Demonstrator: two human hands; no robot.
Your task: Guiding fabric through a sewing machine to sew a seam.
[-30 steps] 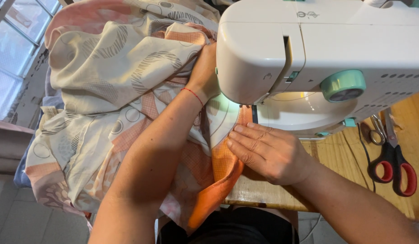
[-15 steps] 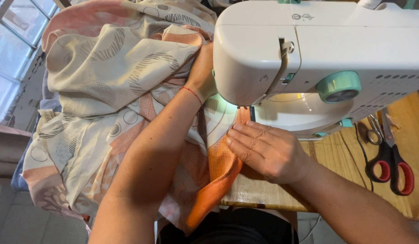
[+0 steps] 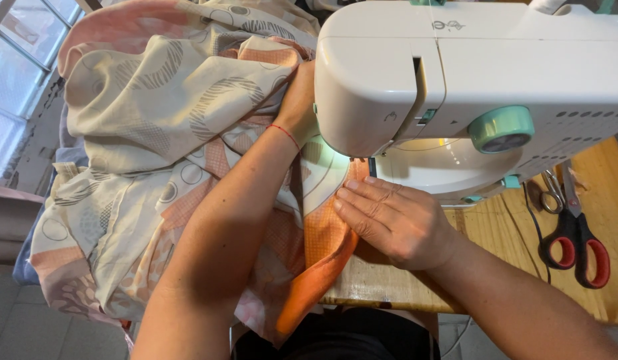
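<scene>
At nine o'clock a window [image 3: 15,60] lets in pale daylight, and just inside it a big heap of patterned fabric [image 3: 149,127] in cream, grey and salmon spills off the table edge toward the floor. The person's left hand [image 3: 301,100] reaches up toward twelve o'clock, wrist ringed by a thin red thread bracelet [image 3: 284,135], and lies on the cloth right at the left end of the white sewing machine [image 3: 469,73]; its fingers go behind the machine's head, so I cannot tell whether they pinch the cloth or only press it. An orange fabric strip [image 3: 322,260] runs from under the needle area down toward six o'clock, hanging over the table's front edge. The right hand [image 3: 392,220] lies flat on that strip just right of centre, fingers straight and close together, tips pointing to ten o'clock, pressing it onto the wooden table [image 3: 495,230] rather than gripping it. Above it, at two o'clock, sits the machine's mint-green dial [image 3: 501,129]. Far over at three o'clock red-handled scissors [image 3: 579,247] lie on the wood, well apart from both hands.
</scene>
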